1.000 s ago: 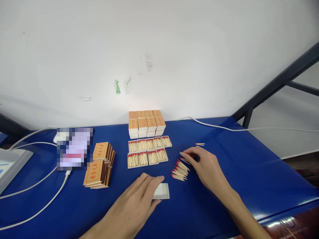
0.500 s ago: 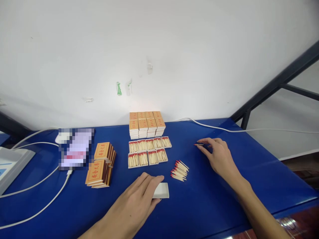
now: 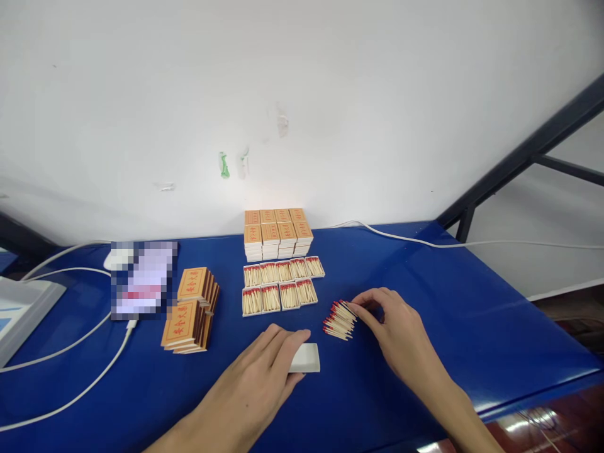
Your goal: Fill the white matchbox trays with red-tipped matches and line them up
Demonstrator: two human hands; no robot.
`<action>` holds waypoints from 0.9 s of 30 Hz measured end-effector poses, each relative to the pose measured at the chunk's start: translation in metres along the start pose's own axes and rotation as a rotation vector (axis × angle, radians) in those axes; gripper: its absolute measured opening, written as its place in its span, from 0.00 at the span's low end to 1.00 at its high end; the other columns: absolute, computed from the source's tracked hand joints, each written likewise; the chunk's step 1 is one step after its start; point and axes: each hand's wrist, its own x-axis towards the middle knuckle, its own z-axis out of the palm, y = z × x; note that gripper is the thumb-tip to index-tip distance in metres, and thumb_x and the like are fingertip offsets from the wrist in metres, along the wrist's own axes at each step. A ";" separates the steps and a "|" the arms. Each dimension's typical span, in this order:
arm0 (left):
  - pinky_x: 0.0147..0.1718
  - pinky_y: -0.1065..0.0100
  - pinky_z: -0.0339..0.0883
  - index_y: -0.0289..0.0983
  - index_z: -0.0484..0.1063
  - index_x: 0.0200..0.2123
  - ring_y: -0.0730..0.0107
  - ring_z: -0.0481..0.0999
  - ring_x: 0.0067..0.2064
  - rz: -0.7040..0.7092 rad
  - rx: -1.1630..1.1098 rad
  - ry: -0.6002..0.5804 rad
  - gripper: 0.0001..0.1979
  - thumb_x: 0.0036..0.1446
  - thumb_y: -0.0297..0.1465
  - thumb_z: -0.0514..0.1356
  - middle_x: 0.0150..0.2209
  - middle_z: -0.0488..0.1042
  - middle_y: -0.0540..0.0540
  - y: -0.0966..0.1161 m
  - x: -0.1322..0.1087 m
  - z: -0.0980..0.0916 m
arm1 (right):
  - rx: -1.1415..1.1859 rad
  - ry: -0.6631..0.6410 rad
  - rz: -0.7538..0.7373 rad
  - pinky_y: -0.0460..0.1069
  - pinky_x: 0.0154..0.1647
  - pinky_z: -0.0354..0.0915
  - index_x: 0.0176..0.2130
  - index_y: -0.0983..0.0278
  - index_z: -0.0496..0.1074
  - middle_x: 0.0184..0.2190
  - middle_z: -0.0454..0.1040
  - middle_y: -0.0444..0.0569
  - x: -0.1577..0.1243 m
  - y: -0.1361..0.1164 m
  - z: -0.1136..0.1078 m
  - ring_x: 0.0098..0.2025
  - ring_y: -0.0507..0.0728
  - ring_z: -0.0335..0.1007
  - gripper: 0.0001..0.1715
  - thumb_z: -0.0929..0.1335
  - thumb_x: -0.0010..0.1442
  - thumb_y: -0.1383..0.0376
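Observation:
An empty white matchbox tray (image 3: 306,358) lies at the front middle of the blue table, and my left hand (image 3: 264,371) grips its left end between thumb and fingers. Right of it is a loose pile of red-tipped matches (image 3: 338,321). My right hand (image 3: 394,324) is at the pile's upper right edge, thumb and fingertips pinched at a match there. Behind the pile, two rows of white trays filled with matches (image 3: 280,298) stand side by side. Beyond these, closed orange matchboxes (image 3: 278,233) are stacked in a block.
Orange matchbox sleeves (image 3: 182,324) are stacked at the left. A blurred phone (image 3: 146,280) with a white cable (image 3: 120,349) lies farther left, near a grey-white case (image 3: 35,314). Another cable (image 3: 406,238) runs along the back by the white wall (image 3: 358,113).
My right hand has moved left and nearer, from the bare table on the right to the edge of the match pile. My left hand still holds the tray in the same place.

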 end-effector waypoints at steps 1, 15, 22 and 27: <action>0.60 0.46 0.85 0.37 0.62 0.73 0.49 0.86 0.61 0.000 -0.001 0.000 0.19 0.84 0.30 0.53 0.59 0.82 0.38 0.000 0.000 0.000 | 0.003 0.002 -0.003 0.61 0.49 0.71 0.41 0.54 0.83 0.43 0.84 0.52 -0.003 -0.003 0.001 0.48 0.67 0.77 0.22 0.67 0.78 0.45; 0.57 0.49 0.86 0.37 0.62 0.73 0.50 0.86 0.59 0.000 -0.026 0.003 0.21 0.83 0.28 0.55 0.60 0.82 0.38 -0.001 -0.001 0.001 | -0.029 -0.047 -0.016 0.70 0.63 0.73 0.62 0.53 0.79 0.58 0.76 0.56 -0.023 -0.007 0.005 0.62 0.73 0.71 0.43 0.83 0.57 0.39; 0.58 0.50 0.86 0.38 0.63 0.73 0.52 0.87 0.59 -0.014 -0.038 0.019 0.20 0.83 0.29 0.55 0.59 0.82 0.39 -0.001 -0.001 0.002 | 0.071 -0.082 -0.009 0.65 0.58 0.76 0.52 0.53 0.81 0.52 0.78 0.54 -0.022 -0.009 0.010 0.56 0.69 0.76 0.22 0.74 0.72 0.42; 0.57 0.52 0.85 0.40 0.62 0.74 0.53 0.86 0.58 -0.029 -0.059 0.026 0.21 0.83 0.29 0.55 0.59 0.81 0.39 0.000 -0.003 0.005 | 0.090 -0.147 -0.065 0.60 0.52 0.76 0.48 0.54 0.81 0.48 0.79 0.53 -0.017 -0.014 0.009 0.49 0.65 0.78 0.20 0.69 0.78 0.43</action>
